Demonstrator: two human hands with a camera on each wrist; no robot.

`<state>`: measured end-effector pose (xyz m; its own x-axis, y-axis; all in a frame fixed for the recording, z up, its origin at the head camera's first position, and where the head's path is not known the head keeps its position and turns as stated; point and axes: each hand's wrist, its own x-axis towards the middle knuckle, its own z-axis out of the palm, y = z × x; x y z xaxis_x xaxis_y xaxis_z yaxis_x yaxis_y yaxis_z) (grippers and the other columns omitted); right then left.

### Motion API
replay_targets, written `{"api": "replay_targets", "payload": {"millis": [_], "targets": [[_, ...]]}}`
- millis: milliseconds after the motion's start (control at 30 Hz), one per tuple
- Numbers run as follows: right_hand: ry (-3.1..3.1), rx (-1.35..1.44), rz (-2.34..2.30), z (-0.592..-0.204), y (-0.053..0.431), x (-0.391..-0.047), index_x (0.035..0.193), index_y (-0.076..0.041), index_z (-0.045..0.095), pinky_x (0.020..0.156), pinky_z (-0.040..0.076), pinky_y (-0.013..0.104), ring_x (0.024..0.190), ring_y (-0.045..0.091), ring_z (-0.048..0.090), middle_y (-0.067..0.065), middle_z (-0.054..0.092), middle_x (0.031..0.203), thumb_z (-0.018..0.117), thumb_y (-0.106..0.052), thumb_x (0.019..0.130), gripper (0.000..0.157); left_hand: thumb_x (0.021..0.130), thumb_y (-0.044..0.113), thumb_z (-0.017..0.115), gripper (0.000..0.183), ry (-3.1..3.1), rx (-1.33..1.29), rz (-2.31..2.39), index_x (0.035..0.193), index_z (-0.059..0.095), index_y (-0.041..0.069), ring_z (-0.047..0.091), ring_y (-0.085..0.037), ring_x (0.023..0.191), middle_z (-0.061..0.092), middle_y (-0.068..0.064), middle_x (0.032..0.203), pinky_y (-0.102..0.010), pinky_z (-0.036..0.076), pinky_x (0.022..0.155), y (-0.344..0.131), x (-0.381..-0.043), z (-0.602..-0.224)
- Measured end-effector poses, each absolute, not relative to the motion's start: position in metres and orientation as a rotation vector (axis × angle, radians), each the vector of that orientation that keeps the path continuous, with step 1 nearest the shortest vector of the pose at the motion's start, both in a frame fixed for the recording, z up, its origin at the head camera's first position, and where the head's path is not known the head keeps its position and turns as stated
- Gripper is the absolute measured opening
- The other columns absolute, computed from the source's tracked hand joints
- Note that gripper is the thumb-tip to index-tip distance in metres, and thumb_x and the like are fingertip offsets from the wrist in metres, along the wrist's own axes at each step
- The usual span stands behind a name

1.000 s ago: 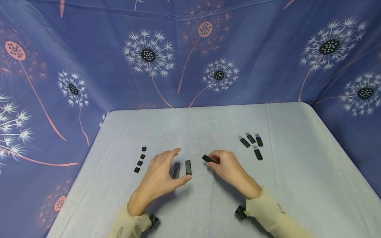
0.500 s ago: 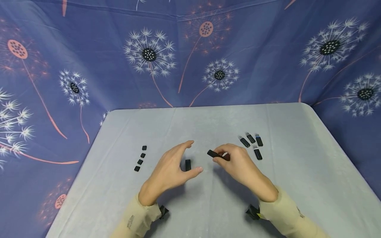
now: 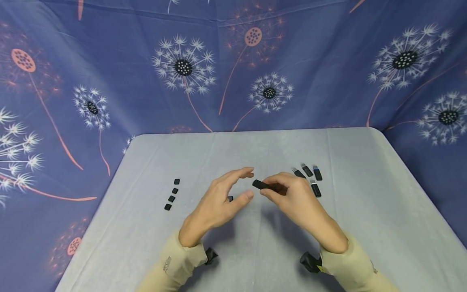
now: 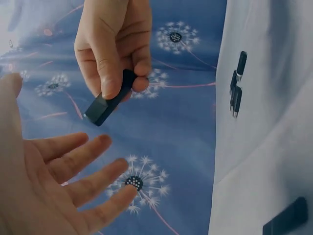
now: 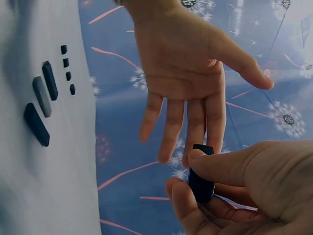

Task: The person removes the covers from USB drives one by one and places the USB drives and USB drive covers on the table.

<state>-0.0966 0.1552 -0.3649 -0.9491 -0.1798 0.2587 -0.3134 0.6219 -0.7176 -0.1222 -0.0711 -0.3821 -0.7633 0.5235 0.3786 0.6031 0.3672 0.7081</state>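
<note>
My right hand (image 3: 292,194) pinches a black USB stick (image 3: 260,185) between thumb and fingers, raised above the table. The stick's far end points left toward my left hand (image 3: 220,198); in the left wrist view the stick (image 4: 100,110) shows as a dark bar with no metal plug plainly visible. The left hand holds nothing: its fingers are spread, thumb and index apart, a short gap from the stick's end. More dark USB sticks (image 5: 50,81) lie on the table, mostly hidden below the left hand in the head view.
Several small black caps (image 3: 171,198) lie in a slanted line on the left of the pale table (image 3: 146,158). At the right, several black USB sticks (image 3: 315,189) with bare plugs form a loose group. A blue dandelion-print cloth (image 3: 219,113) hangs behind.
Both hands have risen and shifted right, the right one carrying the USB stick. The left hand has come closer to it and now covers most of the sticks lying below.
</note>
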Motion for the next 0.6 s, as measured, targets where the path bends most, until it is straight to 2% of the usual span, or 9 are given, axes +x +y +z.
{"api": "replay_targets", "payload": {"millis": [133, 233, 367, 600], "targets": [[-2.662, 0.377, 1.270, -0.360, 0.157, -0.093, 0.101, -0.015, 0.079, 0.065, 0.055, 0.024, 0.075, 0.007, 0.066, -0.002, 0.075, 0.094, 0.083, -0.015, 0.088, 0.014, 0.108, 0.057, 0.039, 0.054, -2.469, -1.083, -1.406, 0.148, 0.055, 0.025, 0.059, -0.013, 0.130, 0.066, 0.002, 0.138, -0.043, 0.051, 0.107, -0.065, -0.123, -0.380], [-2.642, 0.362, 1.290, -0.357, 0.157, -0.091, 0.101, -0.016, 0.079, 0.064, 0.055, 0.024, 0.074, 0.007, 0.066, -0.003, 0.075, 0.094, 0.083, -0.015, 0.089, 0.013, 0.110, 0.041, 0.049, 0.040, -2.414, -1.112, -1.411, 0.141, 0.063, 0.021, 0.062, -0.012, 0.126, 0.068, 0.001, 0.135, -0.038, 0.054, 0.103, -0.062, -0.124, -0.379], [-2.633, 0.372, 1.315, -0.356, 0.156, -0.089, 0.102, -0.017, 0.079, 0.065, 0.056, 0.024, 0.075, 0.007, 0.066, -0.004, 0.075, 0.095, 0.083, -0.015, 0.089, 0.013, 0.104, 0.022, 0.064, 0.030, -2.290, -1.165, -1.378, 0.131, 0.070, 0.011, 0.069, -0.015, 0.116, 0.073, -0.004, 0.124, -0.029, 0.057, 0.095, -0.059, -0.127, -0.380], [-2.612, 0.426, 1.329, -0.356, 0.153, -0.089, 0.102, -0.017, 0.079, 0.067, 0.057, 0.025, 0.077, 0.006, 0.066, -0.005, 0.075, 0.096, 0.082, -0.015, 0.089, 0.014, 0.094, 0.012, 0.075, 0.025, -2.174, -1.165, -1.352, 0.119, 0.075, 0.005, 0.074, -0.016, 0.102, 0.077, -0.008, 0.110, -0.020, 0.057, 0.088, -0.057, -0.128, -0.380]]}}
